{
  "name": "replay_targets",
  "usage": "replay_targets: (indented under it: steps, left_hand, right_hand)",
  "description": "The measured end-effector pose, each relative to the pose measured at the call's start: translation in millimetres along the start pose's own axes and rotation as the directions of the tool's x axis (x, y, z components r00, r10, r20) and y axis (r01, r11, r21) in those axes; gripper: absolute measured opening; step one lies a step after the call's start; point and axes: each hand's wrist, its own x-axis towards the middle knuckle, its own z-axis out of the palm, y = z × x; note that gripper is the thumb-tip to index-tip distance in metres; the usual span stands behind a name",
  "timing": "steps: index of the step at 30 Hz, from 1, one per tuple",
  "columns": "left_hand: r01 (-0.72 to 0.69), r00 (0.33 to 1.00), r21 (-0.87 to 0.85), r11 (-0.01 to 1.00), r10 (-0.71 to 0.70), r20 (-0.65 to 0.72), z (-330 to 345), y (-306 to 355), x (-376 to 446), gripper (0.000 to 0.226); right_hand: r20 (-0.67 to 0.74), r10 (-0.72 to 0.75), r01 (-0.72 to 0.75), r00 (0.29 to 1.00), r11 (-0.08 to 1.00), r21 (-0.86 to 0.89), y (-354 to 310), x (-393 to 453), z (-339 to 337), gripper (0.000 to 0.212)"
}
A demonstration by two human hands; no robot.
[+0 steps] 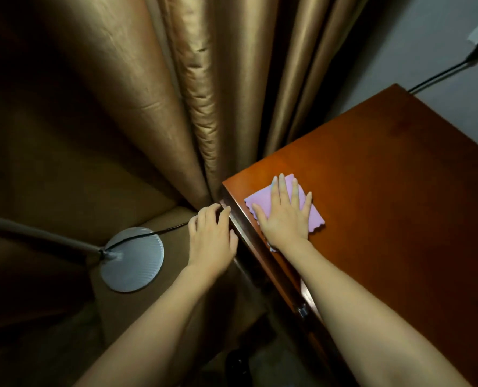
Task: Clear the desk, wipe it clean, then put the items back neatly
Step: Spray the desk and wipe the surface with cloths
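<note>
A reddish-brown wooden desk [386,191] fills the right half of the view, its top bare apart from a pink cloth [314,216] with wavy edges near the left front corner. My right hand [285,216] lies flat on the cloth with straight, spread fingers, pressing it onto the wood. My left hand [212,236] hangs just off the desk's left edge, its fingers loosely curled against the corner and holding nothing.
Gold-brown curtains [204,93] hang behind the desk's left corner. A floor lamp's round silver base [133,259] with its pole and black cord stands on the floor at the left. Another black cable [439,75] runs past the desk's far corner. A drawer handle [302,311] shows below the front edge.
</note>
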Motion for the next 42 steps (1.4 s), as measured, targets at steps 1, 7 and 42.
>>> replay_targets:
  steps: [1, 7, 42]
  left_hand:
    - [0.02, 1.0, 0.007, 1.0, -0.02, 0.006, -1, -7, -1, 0.044]
    - [0.126, 0.99, -0.016, 0.992, -0.125, 0.06, 1, -39, -7, 0.051]
    - [-0.204, 0.97, -0.023, 0.979, 0.205, 0.134, 18, 187, -109, 0.049]
  right_hand:
    - [-0.002, -0.01, 0.01, 1.0, 1.0, 0.004, -6, 6, 0, 0.077]
    - [-0.048, -0.045, 0.046, 0.998, 0.999, 0.02, -32, 33, -1, 0.075]
    - [0.066, 0.172, -0.177, 0.983, 0.982, 0.067, 147, -217, 20, 0.073]
